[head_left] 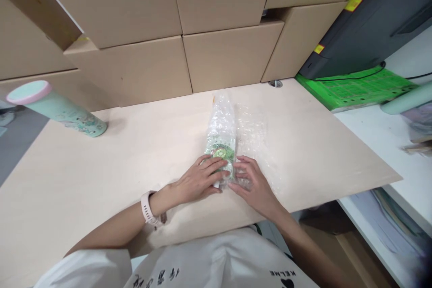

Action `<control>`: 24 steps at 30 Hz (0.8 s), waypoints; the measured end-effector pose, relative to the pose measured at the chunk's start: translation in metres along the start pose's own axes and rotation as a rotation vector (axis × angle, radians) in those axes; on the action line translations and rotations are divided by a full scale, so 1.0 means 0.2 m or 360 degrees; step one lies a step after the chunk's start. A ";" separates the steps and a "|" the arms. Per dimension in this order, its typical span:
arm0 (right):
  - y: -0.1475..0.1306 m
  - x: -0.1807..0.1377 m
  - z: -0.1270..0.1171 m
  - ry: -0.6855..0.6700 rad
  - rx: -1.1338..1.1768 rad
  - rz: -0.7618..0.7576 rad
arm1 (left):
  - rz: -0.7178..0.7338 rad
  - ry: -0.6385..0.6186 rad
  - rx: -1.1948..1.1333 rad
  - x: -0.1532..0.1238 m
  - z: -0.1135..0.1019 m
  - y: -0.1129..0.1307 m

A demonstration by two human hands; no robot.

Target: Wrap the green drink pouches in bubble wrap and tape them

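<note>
A small green-and-white item (221, 152) lies on the light wooden table (101, 166), partly rolled in clear bubble wrap (251, 139) that spreads flat to its right. My left hand (199, 179) rests on the left side of the wrapped item, fingers laid over it and pressing the wrap down. My right hand (251, 182) lies on the wrap just right of the item, fingers curved and touching the plastic. A pink watch (147, 207) is on my left wrist.
A mint-green cylinder with a pink-rimmed end (56, 107) lies on the table at the left. Stacked cardboard boxes (151, 22) form a wall behind. A green mat (357, 87) and a dark machine (374, 22) sit on the white desk at right.
</note>
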State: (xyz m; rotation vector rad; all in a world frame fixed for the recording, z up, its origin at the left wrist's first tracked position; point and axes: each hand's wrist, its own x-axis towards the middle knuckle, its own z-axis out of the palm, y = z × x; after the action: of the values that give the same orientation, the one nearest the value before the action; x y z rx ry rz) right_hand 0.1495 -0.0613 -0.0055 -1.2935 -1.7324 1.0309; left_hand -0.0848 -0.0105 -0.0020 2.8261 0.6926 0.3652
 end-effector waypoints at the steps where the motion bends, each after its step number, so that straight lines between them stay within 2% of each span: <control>1: 0.00 -0.02 0.01 0.0094 0.0002 0.0024 | -0.0002 0.0002 -0.0010 0.00 0.00 -0.01; 4: 0.01 -0.05 0.04 0.0212 -0.0046 0.0010 | -0.0070 0.0051 -0.0070 0.04 0.00 0.00; 9: -0.01 -0.04 0.05 0.0218 -0.0201 -0.0047 | -0.0209 0.0116 -0.0176 0.12 0.02 0.03; 14: -0.03 -0.05 0.07 0.0211 -0.0622 -0.0277 | -0.0213 0.0146 -0.0437 0.11 -0.01 0.03; 16: -0.03 -0.05 0.08 0.0191 -0.0808 -0.0343 | -0.0395 0.0350 -0.0604 0.08 -0.02 0.02; 19: -0.03 -0.04 0.08 0.0123 -0.0975 -0.0352 | -0.1033 0.0776 -0.0839 0.05 -0.04 0.00; 21: -0.03 -0.04 0.08 0.0080 -0.1021 -0.0329 | -0.1346 0.0797 -0.1124 0.05 -0.05 0.00; 22: -0.03 -0.03 0.08 0.0058 -0.1025 -0.0315 | -0.1400 0.0740 -0.1304 0.05 -0.05 0.02; 24: -0.03 -0.03 0.08 0.0025 -0.0973 -0.0291 | -0.1348 0.0681 -0.1578 0.05 -0.07 0.08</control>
State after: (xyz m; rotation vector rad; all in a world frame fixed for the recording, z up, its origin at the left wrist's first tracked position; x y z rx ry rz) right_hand 0.1340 -0.0703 -0.0063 -1.4524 -2.2002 0.3884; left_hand -0.0735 -0.0164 0.0177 1.3835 1.2466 0.8433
